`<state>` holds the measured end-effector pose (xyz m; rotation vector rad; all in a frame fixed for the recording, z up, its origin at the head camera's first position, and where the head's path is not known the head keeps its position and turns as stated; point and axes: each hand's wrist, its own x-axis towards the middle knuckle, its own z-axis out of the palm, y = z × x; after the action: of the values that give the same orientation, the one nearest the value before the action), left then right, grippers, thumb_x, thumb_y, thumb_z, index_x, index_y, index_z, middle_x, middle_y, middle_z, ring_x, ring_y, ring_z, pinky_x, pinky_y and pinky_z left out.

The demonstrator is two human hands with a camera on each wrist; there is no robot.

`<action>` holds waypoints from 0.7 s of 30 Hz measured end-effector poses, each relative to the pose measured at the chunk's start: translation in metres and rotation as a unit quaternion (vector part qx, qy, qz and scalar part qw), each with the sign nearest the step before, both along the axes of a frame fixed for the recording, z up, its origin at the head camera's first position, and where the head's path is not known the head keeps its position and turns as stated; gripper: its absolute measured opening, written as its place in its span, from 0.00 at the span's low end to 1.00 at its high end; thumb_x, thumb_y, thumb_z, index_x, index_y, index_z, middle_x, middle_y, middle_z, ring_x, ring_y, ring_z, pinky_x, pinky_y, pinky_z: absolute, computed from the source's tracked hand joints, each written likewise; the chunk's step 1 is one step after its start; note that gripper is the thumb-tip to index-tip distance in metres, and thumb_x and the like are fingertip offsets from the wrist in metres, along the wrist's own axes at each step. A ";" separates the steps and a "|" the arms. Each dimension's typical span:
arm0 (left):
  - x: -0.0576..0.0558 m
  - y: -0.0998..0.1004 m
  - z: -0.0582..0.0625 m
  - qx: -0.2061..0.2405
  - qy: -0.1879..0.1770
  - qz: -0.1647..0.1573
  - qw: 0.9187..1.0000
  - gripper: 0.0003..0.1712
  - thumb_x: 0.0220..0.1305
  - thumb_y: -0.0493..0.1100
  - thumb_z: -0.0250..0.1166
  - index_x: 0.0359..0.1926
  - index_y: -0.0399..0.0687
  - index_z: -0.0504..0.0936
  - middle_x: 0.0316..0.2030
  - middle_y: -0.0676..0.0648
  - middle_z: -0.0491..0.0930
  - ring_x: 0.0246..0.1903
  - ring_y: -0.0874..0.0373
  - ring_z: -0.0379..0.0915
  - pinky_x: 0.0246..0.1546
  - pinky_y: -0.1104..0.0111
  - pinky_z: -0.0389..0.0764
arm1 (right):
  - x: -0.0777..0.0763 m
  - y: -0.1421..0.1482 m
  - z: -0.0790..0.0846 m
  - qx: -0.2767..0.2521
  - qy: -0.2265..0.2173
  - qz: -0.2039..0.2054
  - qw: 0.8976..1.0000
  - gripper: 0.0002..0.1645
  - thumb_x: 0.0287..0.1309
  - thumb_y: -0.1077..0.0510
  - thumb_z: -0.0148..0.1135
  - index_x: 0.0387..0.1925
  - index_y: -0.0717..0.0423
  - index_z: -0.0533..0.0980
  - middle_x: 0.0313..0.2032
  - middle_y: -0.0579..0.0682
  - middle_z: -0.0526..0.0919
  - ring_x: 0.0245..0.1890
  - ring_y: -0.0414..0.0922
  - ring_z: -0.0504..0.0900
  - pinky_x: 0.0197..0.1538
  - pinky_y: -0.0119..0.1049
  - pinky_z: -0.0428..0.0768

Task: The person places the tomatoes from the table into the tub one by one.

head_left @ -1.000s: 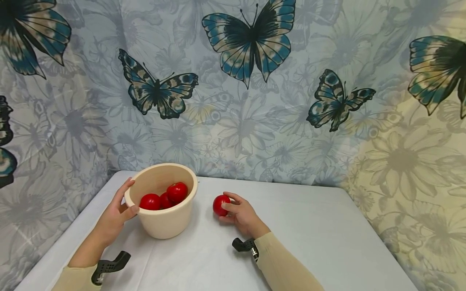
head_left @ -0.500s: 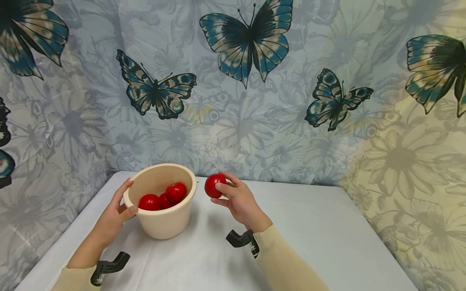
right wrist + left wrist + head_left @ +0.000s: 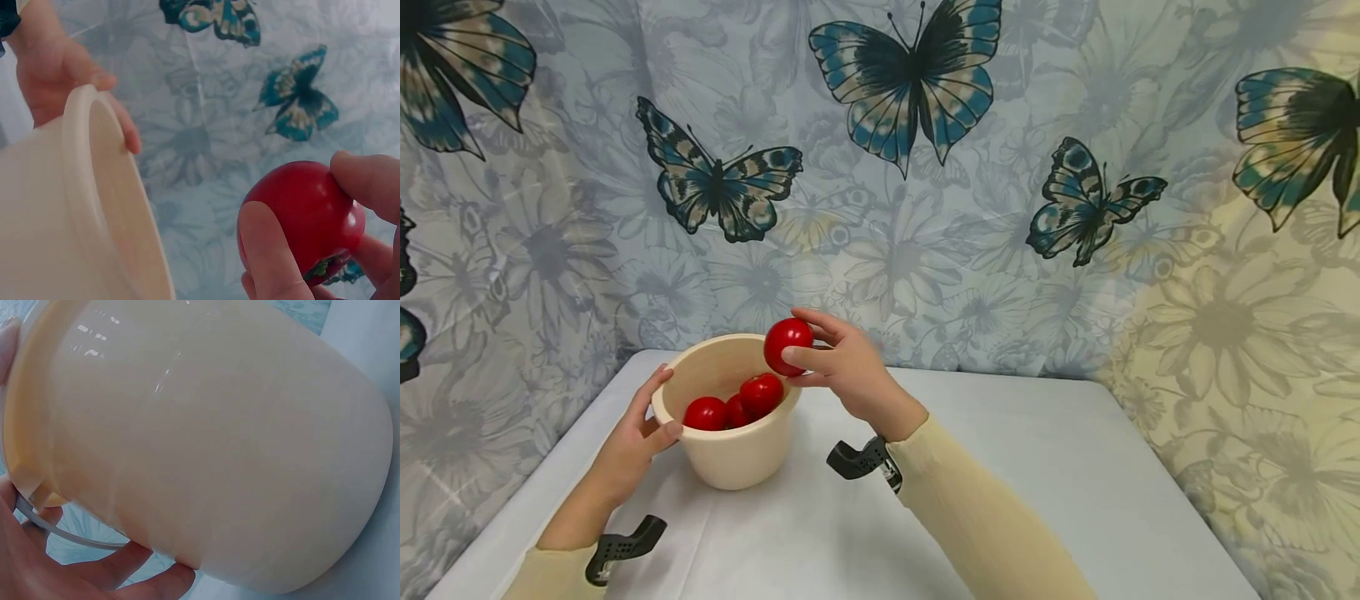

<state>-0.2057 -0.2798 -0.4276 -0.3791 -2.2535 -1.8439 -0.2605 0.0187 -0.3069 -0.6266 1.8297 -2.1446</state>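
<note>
A cream bucket [image 3: 733, 462] stands on the table at the left in the head view, with several red tomatoes [image 3: 706, 413] inside. My left hand [image 3: 628, 450] holds its left side, thumb at the near rim and fingers along the outer wall. In the left wrist view, fingers [image 3: 162, 584] press against the bucket's wall, and a thin grey handle [image 3: 69, 536] hangs beside them. My right hand [image 3: 853, 371] pinches another tomato [image 3: 787, 346] between thumb and fingers, over the bucket's right rim. The right wrist view shows this tomato's green stem end [image 3: 320, 269] facing down.
A white cloth [image 3: 1000, 467] covers the table. Behind it hangs a fabric backdrop [image 3: 910, 275] printed with butterflies and flowers. Black wrist mounts [image 3: 857, 458] sit at both sleeves.
My right hand has lifted the tomato off the table and carried it left and up to the bucket's rim. My left hand has stayed on the bucket.
</note>
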 end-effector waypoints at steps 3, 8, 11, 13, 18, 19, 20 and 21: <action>0.000 0.000 0.000 -0.002 -0.001 0.004 1.000 0.45 0.71 0.33 0.58 0.80 0.49 0.43 0.78 0.42 0.33 0.66 0.21 0.46 0.46 0.81 0.74 | -0.001 -0.011 0.004 0.014 0.014 0.005 1.000 0.33 0.59 0.64 0.69 0.66 0.46 0.74 0.55 0.54 0.77 0.48 0.55 0.82 0.41 0.49 0.84; -0.001 0.000 -0.001 0.000 0.001 0.001 1.000 0.45 0.72 0.33 0.58 0.80 0.50 0.43 0.78 0.42 0.32 0.66 0.21 0.46 0.46 0.81 0.74 | -0.001 -0.024 0.004 0.034 0.023 0.015 0.999 0.34 0.59 0.65 0.69 0.66 0.46 0.74 0.53 0.51 0.77 0.47 0.52 0.83 0.41 0.47 0.85; -0.001 0.000 -0.002 0.007 0.001 -0.005 1.000 0.45 0.72 0.32 0.58 0.80 0.50 0.43 0.78 0.43 0.32 0.65 0.22 0.46 0.46 0.81 0.74 | 0.000 -0.031 0.001 0.043 0.018 0.026 0.999 0.35 0.58 0.65 0.70 0.67 0.47 0.73 0.53 0.49 0.78 0.47 0.49 0.82 0.41 0.46 0.85; -0.001 0.000 -0.002 0.008 0.002 -0.008 1.000 0.45 0.72 0.31 0.57 0.80 0.51 0.43 0.78 0.43 0.31 0.65 0.22 0.46 0.47 0.80 0.74 | 0.000 -0.034 -0.001 0.047 0.015 0.034 0.998 0.35 0.58 0.66 0.70 0.67 0.48 0.73 0.52 0.48 0.79 0.47 0.48 0.83 0.41 0.46 0.85; -0.001 -0.001 -0.002 0.007 0.009 -0.011 1.000 0.45 0.71 0.31 0.58 0.80 0.52 0.44 0.78 0.44 0.31 0.65 0.22 0.46 0.47 0.80 0.74 | -0.001 -0.042 -0.005 0.054 0.018 0.038 0.998 0.35 0.57 0.67 0.71 0.66 0.49 0.74 0.51 0.46 0.81 0.46 0.46 0.83 0.40 0.46 0.85; -0.001 -0.002 -0.002 0.006 0.010 -0.011 1.000 0.45 0.71 0.31 0.58 0.80 0.52 0.44 0.78 0.44 0.31 0.65 0.22 0.46 0.47 0.80 0.74 | -0.001 -0.043 -0.006 0.057 0.019 0.037 0.998 0.35 0.56 0.67 0.71 0.66 0.49 0.74 0.50 0.46 0.81 0.46 0.46 0.83 0.40 0.47 0.85; -0.001 -0.002 -0.002 0.005 0.010 -0.011 1.000 0.45 0.71 0.31 0.58 0.80 0.52 0.44 0.78 0.44 0.32 0.65 0.22 0.46 0.47 0.80 0.74 | -0.002 -0.044 -0.007 0.059 0.020 0.036 0.997 0.35 0.56 0.67 0.71 0.66 0.49 0.74 0.50 0.45 0.81 0.46 0.46 0.83 0.40 0.48 0.85; -0.001 -0.002 -0.002 0.004 0.010 -0.012 1.000 0.45 0.71 0.31 0.58 0.80 0.52 0.44 0.78 0.44 0.32 0.64 0.22 0.46 0.48 0.80 0.74 | -0.002 -0.045 -0.007 0.063 0.020 0.035 0.997 0.36 0.56 0.67 0.71 0.66 0.48 0.74 0.50 0.45 0.81 0.45 0.45 0.83 0.41 0.49 0.84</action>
<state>-0.2070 -0.2818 -0.4301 -0.4224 -2.2376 -1.8514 -0.2623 -0.0261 -0.3143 -0.6997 1.9157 -1.9686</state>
